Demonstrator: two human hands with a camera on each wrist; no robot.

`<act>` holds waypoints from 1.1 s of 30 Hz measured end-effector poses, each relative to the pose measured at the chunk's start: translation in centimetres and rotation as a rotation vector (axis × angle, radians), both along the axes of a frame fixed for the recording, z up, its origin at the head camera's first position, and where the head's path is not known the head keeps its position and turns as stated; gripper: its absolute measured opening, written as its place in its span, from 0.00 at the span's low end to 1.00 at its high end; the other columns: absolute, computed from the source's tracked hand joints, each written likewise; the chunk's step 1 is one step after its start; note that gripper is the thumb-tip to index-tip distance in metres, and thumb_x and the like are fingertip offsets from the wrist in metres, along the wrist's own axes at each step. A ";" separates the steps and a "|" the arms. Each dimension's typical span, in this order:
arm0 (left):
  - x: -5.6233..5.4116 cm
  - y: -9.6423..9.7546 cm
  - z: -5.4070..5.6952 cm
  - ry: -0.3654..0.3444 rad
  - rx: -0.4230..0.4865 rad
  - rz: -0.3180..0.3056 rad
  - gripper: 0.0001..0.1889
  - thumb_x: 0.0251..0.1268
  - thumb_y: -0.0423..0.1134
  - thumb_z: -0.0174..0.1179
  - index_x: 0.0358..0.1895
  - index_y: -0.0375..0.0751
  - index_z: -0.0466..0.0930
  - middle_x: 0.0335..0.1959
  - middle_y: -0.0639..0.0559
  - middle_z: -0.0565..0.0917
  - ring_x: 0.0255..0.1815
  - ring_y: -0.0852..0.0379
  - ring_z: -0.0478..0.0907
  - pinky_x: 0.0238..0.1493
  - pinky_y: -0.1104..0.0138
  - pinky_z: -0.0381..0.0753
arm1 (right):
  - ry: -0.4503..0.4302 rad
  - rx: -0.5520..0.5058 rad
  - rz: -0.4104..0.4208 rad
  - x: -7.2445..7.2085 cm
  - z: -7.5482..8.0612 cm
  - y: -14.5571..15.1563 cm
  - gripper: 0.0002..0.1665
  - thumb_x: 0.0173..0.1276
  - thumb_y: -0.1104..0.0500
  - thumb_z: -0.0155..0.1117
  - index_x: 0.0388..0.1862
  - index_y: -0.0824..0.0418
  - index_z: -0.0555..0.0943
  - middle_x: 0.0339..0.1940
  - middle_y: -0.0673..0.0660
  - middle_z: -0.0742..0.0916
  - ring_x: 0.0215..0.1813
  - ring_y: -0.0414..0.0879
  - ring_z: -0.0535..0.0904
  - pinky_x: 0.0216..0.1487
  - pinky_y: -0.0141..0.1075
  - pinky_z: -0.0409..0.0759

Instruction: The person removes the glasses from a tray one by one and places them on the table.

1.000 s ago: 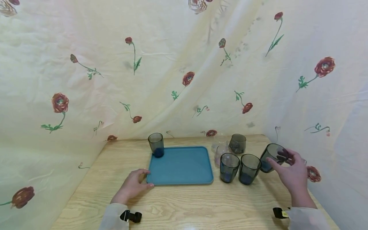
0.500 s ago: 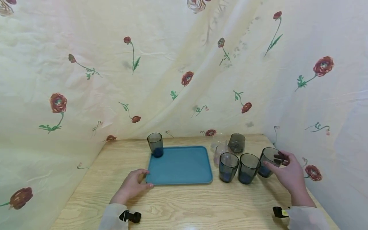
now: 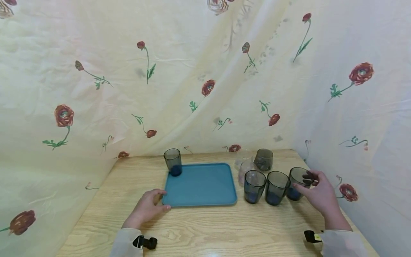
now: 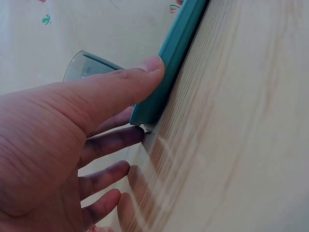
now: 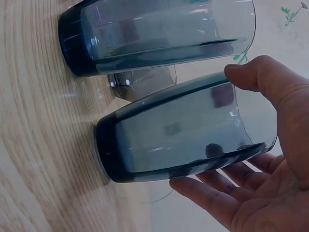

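Observation:
At the right, my right hand (image 3: 321, 192) holds a smoky blue-grey drinking glass (image 5: 169, 135) upright, thumb near its rim and fingers round the far side. The glass's base is at the wooden tabletop. Just left of it stand two matching glasses, the middle glass (image 3: 277, 191) and the left glass (image 3: 254, 189). My left hand (image 3: 148, 207) holds the near left corner of a blue rectangular tray (image 3: 200, 187), thumb on the front edge and index finger at the left side. Another tall smoky glass (image 3: 173, 164) stands at the tray's far left corner.
Behind the tall glasses are a short dark glass (image 3: 264, 160), a clear pinkish glass (image 3: 246, 171) and another clear glass (image 3: 243, 157). A flowered cloth (image 3: 179, 71) hangs round the wooden table (image 3: 205, 228) at the back and sides.
My right hand has lowered the glass, and it has gone from tilted to upright beside the middle glass. My left hand stays at the tray's corner.

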State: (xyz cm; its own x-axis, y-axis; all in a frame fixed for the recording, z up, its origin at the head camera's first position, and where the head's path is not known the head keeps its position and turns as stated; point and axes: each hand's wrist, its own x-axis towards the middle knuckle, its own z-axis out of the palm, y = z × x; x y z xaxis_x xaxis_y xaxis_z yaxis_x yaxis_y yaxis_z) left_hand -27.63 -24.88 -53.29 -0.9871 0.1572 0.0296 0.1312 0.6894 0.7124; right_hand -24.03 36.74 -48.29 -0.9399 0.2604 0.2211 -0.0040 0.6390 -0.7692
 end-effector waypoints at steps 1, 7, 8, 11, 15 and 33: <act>0.0 0.0 0.0 -0.001 0.001 0.002 0.31 0.57 0.53 0.80 0.64 0.54 0.83 0.69 0.49 0.79 0.75 0.38 0.68 0.72 0.37 0.67 | -0.002 -0.003 0.002 0.0 0.0 0.0 0.56 0.69 0.40 0.74 0.78 0.73 0.58 0.68 0.74 0.75 0.64 0.70 0.69 0.53 0.58 0.71; 0.4 0.1 0.2 0.013 -0.014 0.007 0.31 0.57 0.52 0.80 0.65 0.52 0.82 0.70 0.46 0.77 0.76 0.36 0.67 0.72 0.36 0.65 | -0.022 -0.023 0.015 0.1 0.0 -0.1 0.57 0.70 0.41 0.74 0.79 0.74 0.56 0.68 0.75 0.74 0.65 0.72 0.68 0.56 0.62 0.71; 0.4 0.1 0.2 0.014 -0.017 0.009 0.31 0.57 0.52 0.80 0.65 0.52 0.82 0.70 0.45 0.77 0.76 0.35 0.66 0.72 0.36 0.65 | -0.025 -0.024 0.016 0.0 0.0 -0.1 0.57 0.70 0.40 0.74 0.79 0.74 0.56 0.68 0.75 0.74 0.65 0.72 0.68 0.56 0.62 0.71; 0.5 0.2 0.4 0.015 -0.023 0.012 0.31 0.57 0.52 0.80 0.65 0.52 0.82 0.71 0.45 0.77 0.76 0.35 0.66 0.72 0.36 0.66 | -0.032 -0.027 0.021 0.0 0.0 -0.1 0.58 0.70 0.40 0.73 0.79 0.74 0.56 0.69 0.75 0.73 0.65 0.72 0.68 0.57 0.63 0.71; 0.5 0.2 0.4 0.013 -0.025 0.010 0.31 0.58 0.52 0.80 0.64 0.52 0.82 0.70 0.46 0.78 0.75 0.35 0.67 0.72 0.36 0.67 | -0.043 -0.028 0.029 0.1 0.2 -0.2 0.58 0.70 0.40 0.73 0.80 0.74 0.55 0.69 0.76 0.72 0.66 0.73 0.68 0.57 0.64 0.71; 0.4 0.2 0.4 0.009 -0.017 0.008 0.31 0.58 0.52 0.80 0.64 0.52 0.82 0.69 0.46 0.78 0.75 0.35 0.68 0.71 0.36 0.67 | -0.073 -0.027 0.057 0.0 0.2 0.1 0.61 0.71 0.38 0.72 0.80 0.74 0.52 0.70 0.78 0.69 0.67 0.76 0.65 0.58 0.66 0.70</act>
